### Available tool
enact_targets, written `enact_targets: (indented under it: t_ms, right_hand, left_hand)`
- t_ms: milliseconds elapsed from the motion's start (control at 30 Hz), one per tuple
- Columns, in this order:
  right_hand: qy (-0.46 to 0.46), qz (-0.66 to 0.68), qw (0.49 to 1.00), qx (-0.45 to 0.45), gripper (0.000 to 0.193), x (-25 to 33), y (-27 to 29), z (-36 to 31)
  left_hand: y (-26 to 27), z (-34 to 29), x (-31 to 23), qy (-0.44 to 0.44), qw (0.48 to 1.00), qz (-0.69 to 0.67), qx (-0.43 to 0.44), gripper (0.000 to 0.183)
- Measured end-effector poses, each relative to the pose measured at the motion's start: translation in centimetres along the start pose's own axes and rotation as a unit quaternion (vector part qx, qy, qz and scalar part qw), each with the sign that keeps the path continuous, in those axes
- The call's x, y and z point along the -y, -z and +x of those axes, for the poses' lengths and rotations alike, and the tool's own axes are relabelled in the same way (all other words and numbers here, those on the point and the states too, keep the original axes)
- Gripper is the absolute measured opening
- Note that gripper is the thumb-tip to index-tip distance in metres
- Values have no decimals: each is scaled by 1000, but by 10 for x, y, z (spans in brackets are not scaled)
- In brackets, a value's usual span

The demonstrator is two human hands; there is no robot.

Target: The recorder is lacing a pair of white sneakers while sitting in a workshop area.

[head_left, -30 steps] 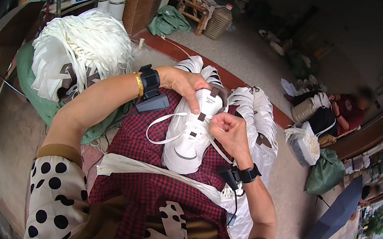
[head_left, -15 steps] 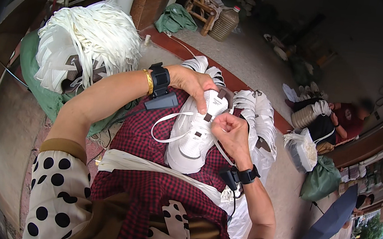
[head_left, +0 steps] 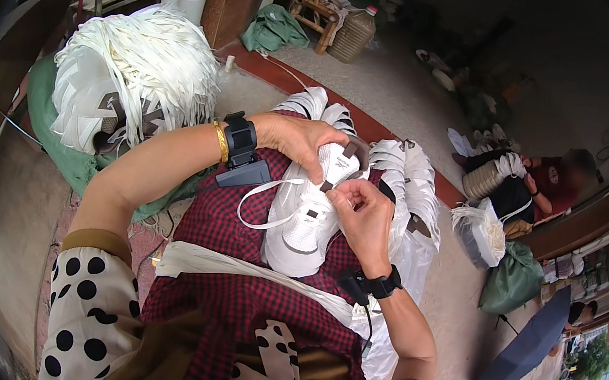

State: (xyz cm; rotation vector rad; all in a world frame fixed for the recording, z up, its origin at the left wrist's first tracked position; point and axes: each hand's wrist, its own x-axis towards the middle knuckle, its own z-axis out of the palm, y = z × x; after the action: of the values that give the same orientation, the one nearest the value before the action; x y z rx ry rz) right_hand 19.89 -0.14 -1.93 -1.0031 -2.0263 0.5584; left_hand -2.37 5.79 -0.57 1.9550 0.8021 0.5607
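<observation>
A white shoe upper [head_left: 296,229] lies on my lap over a red-and-black checked apron [head_left: 220,217], its toe pointing toward me. My left hand [head_left: 295,141] is closed round the upper's ankle end, with the thumb pressed on the tongue [head_left: 338,165]. At the small dark loop on the tongue, my right hand [head_left: 364,215] pinches thumb and forefinger together. A white shoelace [head_left: 243,209] runs through the upper and curves out in a loop on its left side. Whether the pinched fingers hold the lace's end is hidden.
A bundle of white laces [head_left: 269,284] lies across my lap. Stacked white uppers [head_left: 417,180] stand beyond my right hand. At left, laces [head_left: 139,41] heap over uppers on a green sack [head_left: 56,146]. A seated person [head_left: 551,184] works at far right, near a dark umbrella [head_left: 526,350].
My right hand has moved slightly up and left, to the dark loop on the tongue. The lace strand that trailed below that hand no longer shows. My left hand keeps its hold.
</observation>
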Motion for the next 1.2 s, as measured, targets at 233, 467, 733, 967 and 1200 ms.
enact_targets:
  t_ms: [233,467,733,967,1200]
  right_hand:
    - [13,-17,1000,12,19,0,2,3]
    - [26,2,999,27,21,-4,6,6]
    - [-28,82,995,56,19,-9,29,14]
    - [107,-80,986,99,16,-13,32,20]
    - [111,-65,988,89,8,-16,40,21]
  left_hand:
    - [-26,-29,-13,-86,976,100,-171,50]
    - [-36,-32,-15,-138,952,191,-196,9]
    - [-12,-79,-31,-38,960,140,-239,10]
    - [-36,-70,-24,-64,944,-262,-192,8]
    - [-41,-57,-4,1,896,-334,-293,4]
